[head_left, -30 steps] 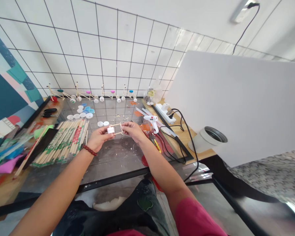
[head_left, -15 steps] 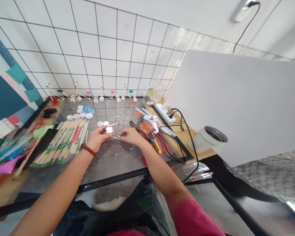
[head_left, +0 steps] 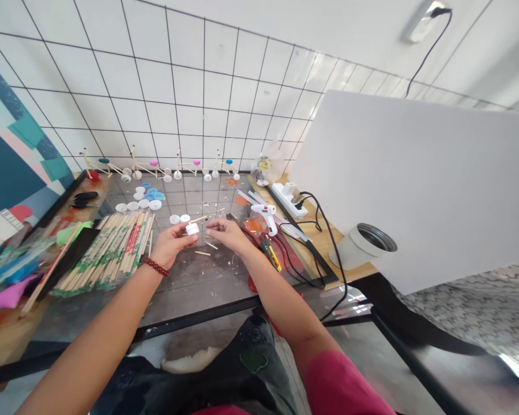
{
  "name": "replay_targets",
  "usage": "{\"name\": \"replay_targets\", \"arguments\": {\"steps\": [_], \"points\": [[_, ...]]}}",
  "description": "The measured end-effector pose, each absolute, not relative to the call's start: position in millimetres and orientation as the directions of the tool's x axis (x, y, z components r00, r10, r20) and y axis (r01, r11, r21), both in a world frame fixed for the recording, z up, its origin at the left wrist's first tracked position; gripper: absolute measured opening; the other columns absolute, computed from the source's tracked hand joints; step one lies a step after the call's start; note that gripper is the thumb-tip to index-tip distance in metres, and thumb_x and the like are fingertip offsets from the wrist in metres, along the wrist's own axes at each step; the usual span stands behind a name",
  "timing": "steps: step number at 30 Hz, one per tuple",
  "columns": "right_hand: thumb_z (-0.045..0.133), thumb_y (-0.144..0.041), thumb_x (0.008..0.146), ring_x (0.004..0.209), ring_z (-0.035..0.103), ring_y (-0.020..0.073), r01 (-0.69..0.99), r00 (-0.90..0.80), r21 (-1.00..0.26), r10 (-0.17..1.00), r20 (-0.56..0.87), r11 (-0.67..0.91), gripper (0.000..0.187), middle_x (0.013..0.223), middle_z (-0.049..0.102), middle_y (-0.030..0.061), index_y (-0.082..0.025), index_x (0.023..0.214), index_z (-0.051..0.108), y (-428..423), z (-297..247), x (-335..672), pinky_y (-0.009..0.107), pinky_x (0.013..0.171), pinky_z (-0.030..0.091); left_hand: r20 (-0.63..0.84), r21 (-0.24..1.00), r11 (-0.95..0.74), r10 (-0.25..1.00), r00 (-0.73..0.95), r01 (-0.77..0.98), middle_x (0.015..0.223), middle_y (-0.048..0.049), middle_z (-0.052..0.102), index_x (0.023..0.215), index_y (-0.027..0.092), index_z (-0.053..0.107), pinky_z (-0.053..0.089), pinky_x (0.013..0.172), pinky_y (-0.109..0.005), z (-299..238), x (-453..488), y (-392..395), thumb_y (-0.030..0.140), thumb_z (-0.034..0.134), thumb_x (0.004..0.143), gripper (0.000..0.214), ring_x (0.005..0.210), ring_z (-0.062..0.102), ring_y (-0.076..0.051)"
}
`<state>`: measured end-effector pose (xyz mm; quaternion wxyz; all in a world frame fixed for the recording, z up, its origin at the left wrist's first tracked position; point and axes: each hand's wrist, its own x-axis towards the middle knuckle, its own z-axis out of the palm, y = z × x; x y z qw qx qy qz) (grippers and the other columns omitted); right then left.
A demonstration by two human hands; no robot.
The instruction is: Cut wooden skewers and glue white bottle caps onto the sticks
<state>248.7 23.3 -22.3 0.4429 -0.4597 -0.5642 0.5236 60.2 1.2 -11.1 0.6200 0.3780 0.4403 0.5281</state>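
My left hand (head_left: 169, 245), with a beaded bracelet at the wrist, grips a white bottle cap (head_left: 192, 229) between thumb and fingers. A thin wooden stick (head_left: 198, 220) with a dark tip sticks out to the right just above the cap. Close by on the right is my right hand (head_left: 225, 235), thumb and fingertips slightly apart, nothing visible between them. Below the hands, short cut stick pieces (head_left: 203, 253) lie on the grey tabletop. Two more white caps (head_left: 179, 219) rest just behind the left hand.
Bundled chopsticks (head_left: 108, 248) lie at left, with white and blue caps (head_left: 145, 199) behind. Small stick-built bicycles (head_left: 194, 167) line the wall. To the right are a white glue gun (head_left: 266, 218), a yellow cutter (head_left: 272, 256), a power strip (head_left: 289, 199) and loose cables.
My right hand has let go of a short stick piece, which now lies on the table, and has risen slightly toward the cap. My left hand keeps hold of the cap.
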Motion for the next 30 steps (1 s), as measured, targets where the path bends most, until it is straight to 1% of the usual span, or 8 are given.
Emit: {"name": "replay_targets", "arguments": {"steps": [4,8,10,14,18,22,26,30], "points": [[0.08,-0.032,0.067,0.056,0.05,0.0085,-0.025,-0.261,-0.999,0.965,-0.029,-0.037,0.022,0.064,0.062,-0.0048,-0.019,0.082,0.07,17.0,-15.2,242.5,0.021,0.057,0.04,-0.13,0.938,0.139,0.99,0.049,-0.318,0.081,-0.0031,0.074,0.091,0.013,0.075,0.054,0.069,-0.027,-12.7,61.8,1.4,0.017,0.095,0.039,0.056,0.072,0.065,-0.014],[0.082,-0.037,0.066,0.055,0.048,0.008,-0.011,-0.28,-0.999,0.959,-0.034,-0.039,0.026,0.062,0.06,-0.0053,-0.018,0.08,0.07,14.8,-15.6,238.1,0.021,0.056,0.037,-0.093,0.942,0.112,0.993,0.073,-0.315,0.087,-0.0044,0.075,0.091,0.014,0.076,0.054,0.078,-0.029,-14.3,64.9,0.8,0.015,0.095,0.038,0.056,0.079,0.066,-0.015],[0.082,-0.037,0.066,0.055,0.048,0.0079,-0.004,-0.267,-1.0,0.963,-0.027,-0.029,0.026,0.063,0.061,-0.0052,-0.018,0.078,0.07,15.3,-17.3,237.1,0.021,0.056,0.037,-0.094,0.937,0.12,0.991,0.096,-0.328,0.089,-0.0051,0.076,0.091,0.014,0.076,0.054,0.08,-0.03,-14.2,66.1,0.0,0.016,0.095,0.041,0.054,0.08,0.067,-0.016],[0.079,-0.039,0.069,0.057,0.049,0.0077,0.02,-0.257,-0.999,0.966,0.023,0.03,0.026,0.066,0.063,-0.0044,-0.017,0.079,0.07,16.4,-18.1,238.4,0.021,0.057,0.038,-0.138,0.898,0.181,0.981,0.133,-0.402,0.086,-0.0066,0.076,0.086,0.013,0.076,0.058,0.075,-0.029,-12.4,65.8,0.2,0.023,0.093,0.052,0.039,0.075,0.069,-0.016],[0.077,-0.042,0.069,0.057,0.05,0.0087,0.019,-0.196,-0.999,0.98,0.033,0.037,0.029,0.065,0.063,-0.0039,-0.017,0.079,0.07,18.1,-15.7,242.2,0.022,0.057,0.04,-0.194,0.866,0.227,0.974,0.119,-0.445,0.081,-0.0071,0.076,0.08,0.012,0.074,0.06,0.069,-0.028,-11.0,62.3,2.4,0.021,0.091,0.055,0.031,0.072,0.072,-0.018],[0.077,-0.044,0.068,0.057,0.051,0.0091,-0.011,-0.112,-0.998,0.992,0.059,0.059,0.03,0.065,0.064,-0.0032,-0.017,0.08,0.068,20.6,-14.2,244.5,0.022,0.056,0.041,-0.165,0.867,0.2,0.979,0.116,-0.456,0.085,-0.0064,0.077,0.09,0.014,0.076,0.06,0.069,-0.029,-11.1,61.7,1.4,0.021,0.091,0.055,0.04,0.075,0.073,-0.019],[0.077,-0.045,0.066,0.061,0.054,0.0108,-0.052,-0.102,-0.997,0.993,0.067,0.062,0.032,0.068,0.064,-0.0022,-0.018,0.081,0.067,21.4,-13.5,244.2,0.022,0.056,0.042,-0.095,0.91,0.127,0.991,0.1,-0.394,0.087,-0.0053,0.076,0.094,0.016,0.077,0.06,0.07,-0.03,-13.4,65.0,-2.1,0.024,0.094,0.051,0.048,0.076,0.071,-0.017],[0.078,-0.046,0.063,0.061,0.053,0.0104,-0.106,-0.124,-0.993,0.99,0.071,0.058,0.037,0.071,0.064,-0.0019,-0.018,0.085,0.067,20.0,-11.4,243.3,0.022,0.054,0.041,-0.067,0.942,0.098,0.992,0.107,-0.321,0.087,-0.0054,0.076,0.094,0.016,0.078,0.058,0.068,-0.028,-16.2,66.2,-2.9,0.028,0.095,0.048,0.05,0.076,0.069,-0.017]]}}
